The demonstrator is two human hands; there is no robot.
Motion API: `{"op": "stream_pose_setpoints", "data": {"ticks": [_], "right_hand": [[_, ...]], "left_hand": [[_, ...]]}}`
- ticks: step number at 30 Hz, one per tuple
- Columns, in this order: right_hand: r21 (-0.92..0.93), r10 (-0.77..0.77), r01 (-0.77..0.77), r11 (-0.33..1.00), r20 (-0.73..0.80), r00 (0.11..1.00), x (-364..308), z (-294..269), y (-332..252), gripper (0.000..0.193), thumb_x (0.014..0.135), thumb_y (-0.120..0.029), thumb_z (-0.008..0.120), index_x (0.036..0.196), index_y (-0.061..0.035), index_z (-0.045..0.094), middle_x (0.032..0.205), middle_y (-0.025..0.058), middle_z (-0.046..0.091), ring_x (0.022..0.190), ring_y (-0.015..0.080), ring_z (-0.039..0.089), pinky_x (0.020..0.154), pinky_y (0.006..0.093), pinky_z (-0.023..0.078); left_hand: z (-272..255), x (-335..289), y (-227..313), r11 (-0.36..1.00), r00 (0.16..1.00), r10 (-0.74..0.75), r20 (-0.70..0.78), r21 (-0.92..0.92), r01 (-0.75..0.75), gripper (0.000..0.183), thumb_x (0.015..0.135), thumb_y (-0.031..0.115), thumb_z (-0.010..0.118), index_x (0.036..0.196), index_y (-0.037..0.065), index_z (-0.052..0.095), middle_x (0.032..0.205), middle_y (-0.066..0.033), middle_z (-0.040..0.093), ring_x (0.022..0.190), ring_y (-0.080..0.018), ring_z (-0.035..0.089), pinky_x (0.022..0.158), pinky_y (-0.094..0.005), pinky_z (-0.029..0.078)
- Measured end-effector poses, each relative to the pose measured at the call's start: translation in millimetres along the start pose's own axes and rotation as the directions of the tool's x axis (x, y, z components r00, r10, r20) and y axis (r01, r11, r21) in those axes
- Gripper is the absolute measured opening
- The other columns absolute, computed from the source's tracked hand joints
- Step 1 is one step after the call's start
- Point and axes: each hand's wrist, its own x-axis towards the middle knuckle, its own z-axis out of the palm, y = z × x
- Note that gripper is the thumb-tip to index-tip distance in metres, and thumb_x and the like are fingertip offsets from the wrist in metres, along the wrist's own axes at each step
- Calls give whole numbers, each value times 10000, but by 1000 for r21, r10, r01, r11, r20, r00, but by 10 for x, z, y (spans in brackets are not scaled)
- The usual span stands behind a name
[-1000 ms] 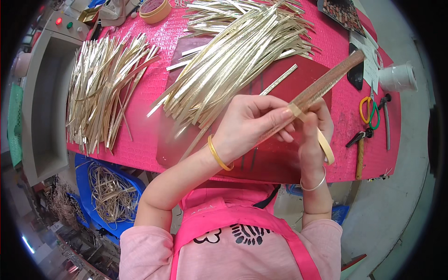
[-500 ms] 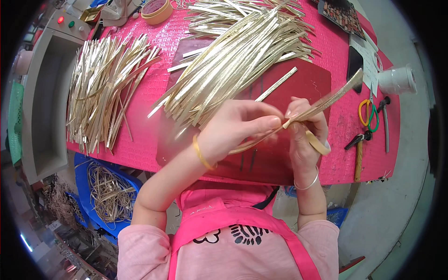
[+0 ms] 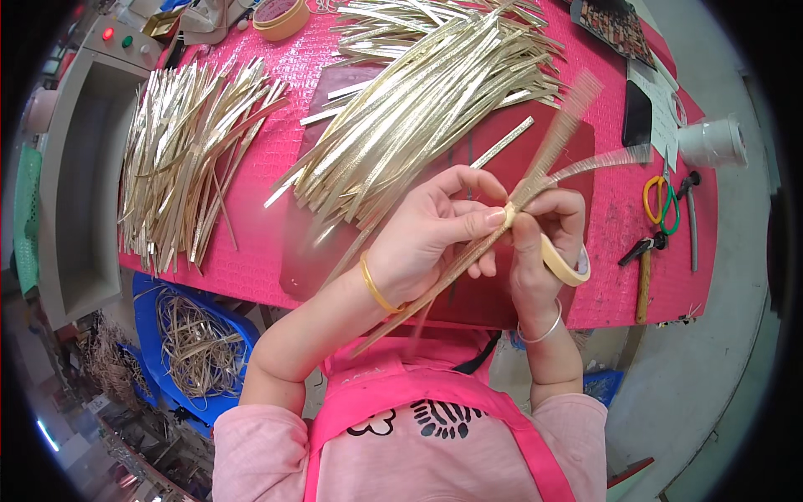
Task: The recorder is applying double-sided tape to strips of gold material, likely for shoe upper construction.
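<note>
Between my hands, above the dark red mat (image 3: 502,289), is a small bunch of gold strips (image 3: 452,272), blurred at its ends, with a pale band around it at the pinch. My left hand (image 3: 431,226) pinches it with thumb and forefinger; a yellow bangle sits on that wrist. Thumb and fingers of my right hand (image 3: 548,238) close on the same spot from the other side. A roll of cream tape (image 3: 565,263) hangs around fingers of that hand. One loose gold strip (image 3: 502,142) lies on the mat beyond my hands.
A large heap of gold strips (image 3: 435,92) covers the far mat; another pile (image 3: 188,159) lies left on the pink table (image 3: 259,192). At right are scissors (image 3: 661,205), a hammer (image 3: 643,276), a phone (image 3: 636,115) and a white spool (image 3: 711,143). A blue bin (image 3: 155,335) stands below left.
The bunch has turned steeper; its upper ends now fan apart and its lower end reaches toward my apron. My left hand and forearm have moved slightly right. Both hands keep their pinch.
</note>
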Motion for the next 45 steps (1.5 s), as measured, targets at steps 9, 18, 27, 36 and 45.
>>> {"op": "stream_pose_setpoints", "data": {"ticks": [9, 18, 27, 36, 45], "right_hand": [[-104, 81, -81, 991, -3, 997, 49, 46, 9, 251, 752, -5, 554, 901, -52, 357, 774, 15, 404, 697, 65, 424, 645, 190, 367], [-109, 120, -117, 987, 23, 993, 55, 2, -20, 246, 757, -10, 504, 948, -43, 353, 829, 40, 441, 723, 77, 444, 658, 193, 368], [-592, -91, 170, 788, 162, 983, 32, 28, -83, 302, 692, 34, 550, 938, -50, 396, 839, 56, 474, 684, 108, 520, 851, 285, 311], [-456, 165, -161, 875, -30, 986, 45, -7, -74, 302, 707, -15, 576, 951, -63, 405, 769, 36, 474, 691, 122, 484, 710, 263, 366], [-656, -30, 116, 746, 140, 990, 141, -66, -32, 108, 714, -119, 598, 746, -59, 514, 622, 18, 466, 628, 165, 448, 800, 332, 277]], "left_hand": [[79, -112, 37, 693, 944, 320, -83, 700, -173, 209, 717, 14, 599, 916, -41, 569, 842, -70, 590, 757, -109, 554, 691, -222, 453], [108, -119, -38, 726, 916, 383, -118, 652, -219, 186, 730, 4, 567, 910, -46, 568, 817, -76, 596, 723, -97, 562, 635, -209, 464], [-3, -62, -63, 537, 843, 523, -124, 816, -213, 154, 719, -6, 543, 863, -49, 578, 725, -79, 611, 662, -89, 572, 575, -205, 466], [38, -92, 66, 688, 943, 329, -50, 697, -204, 186, 755, 29, 549, 918, -59, 562, 803, -71, 596, 739, -94, 552, 670, -206, 451], [19, -68, 34, 957, 972, 159, -175, 271, -108, 168, 779, 66, 546, 883, -65, 566, 785, -76, 591, 713, -99, 555, 640, -199, 452]]}}
